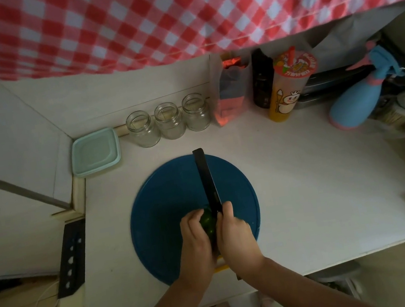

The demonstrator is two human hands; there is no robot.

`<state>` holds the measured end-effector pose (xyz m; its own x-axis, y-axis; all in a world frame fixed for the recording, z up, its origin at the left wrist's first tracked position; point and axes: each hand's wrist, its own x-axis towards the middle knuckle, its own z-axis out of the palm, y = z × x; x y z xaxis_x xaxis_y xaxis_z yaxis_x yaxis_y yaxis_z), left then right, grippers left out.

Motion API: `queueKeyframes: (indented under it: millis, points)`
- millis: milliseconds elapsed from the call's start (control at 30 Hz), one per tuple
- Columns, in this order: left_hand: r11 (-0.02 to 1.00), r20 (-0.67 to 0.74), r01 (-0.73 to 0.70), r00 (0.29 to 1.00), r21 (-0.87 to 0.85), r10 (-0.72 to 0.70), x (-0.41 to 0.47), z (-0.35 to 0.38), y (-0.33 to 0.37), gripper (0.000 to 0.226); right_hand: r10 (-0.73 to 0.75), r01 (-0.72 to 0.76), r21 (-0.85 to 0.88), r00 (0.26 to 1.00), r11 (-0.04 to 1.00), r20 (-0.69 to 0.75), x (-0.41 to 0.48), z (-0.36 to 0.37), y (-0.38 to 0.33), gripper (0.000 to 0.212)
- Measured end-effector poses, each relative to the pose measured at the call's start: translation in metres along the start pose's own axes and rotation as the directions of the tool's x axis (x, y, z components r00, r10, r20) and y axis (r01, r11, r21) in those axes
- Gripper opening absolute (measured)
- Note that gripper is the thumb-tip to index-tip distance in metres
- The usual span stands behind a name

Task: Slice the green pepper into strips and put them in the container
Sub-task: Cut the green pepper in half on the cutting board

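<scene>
Pepper (207, 222) on the blue board (162, 199) looks glossy, light and hollow, apt to roll; left hand (197, 243) curls round its flank, right hand (233, 237) grips the knife (206, 179).

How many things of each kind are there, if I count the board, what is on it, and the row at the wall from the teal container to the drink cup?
Board: 1
Knife: 1
Pepper: 1
Container: 1
Jars: 3
Bag: 1
Dark bottle: 1
Cup: 1
Total: 10
</scene>
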<state>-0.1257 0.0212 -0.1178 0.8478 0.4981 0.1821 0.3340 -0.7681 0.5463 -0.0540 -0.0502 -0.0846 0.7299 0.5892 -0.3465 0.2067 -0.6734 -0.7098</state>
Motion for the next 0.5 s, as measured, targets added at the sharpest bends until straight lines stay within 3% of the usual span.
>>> queueKeyframes:
  millis: [167,267,367,433,500]
  points:
    - [0.988,0.104,0.024,0.995,-0.15,-0.008,-0.002,-0.003,0.0,0.091,0.01,-0.01,0.035,1.0,0.999,-0.016,0.001,-0.004,0.004,0.01]
    - [0.962,0.318,0.119,0.947,-0.245,-0.036,0.013,-0.027,-0.004,0.077,-0.015,0.016,0.067,1.0,0.998,-0.019,0.0,-0.005,0.009,0.012]
    - [0.95,0.536,0.27,0.831,-0.157,-0.147,0.03,-0.045,-0.014,0.088,-0.103,0.102,0.013,0.995,0.995,0.003,-0.001,-0.005,0.01,0.013]
    - [0.933,0.586,0.347,0.777,-0.095,-0.229,0.035,-0.047,-0.018,0.099,-0.155,0.156,-0.055,0.988,0.986,0.024,-0.001,-0.003,0.008,0.017]
    - [0.933,0.567,0.353,0.783,-0.068,-0.255,0.036,-0.045,-0.018,0.091,-0.178,0.18,-0.108,0.984,0.978,0.022,0.001,-0.003,0.007,0.022]
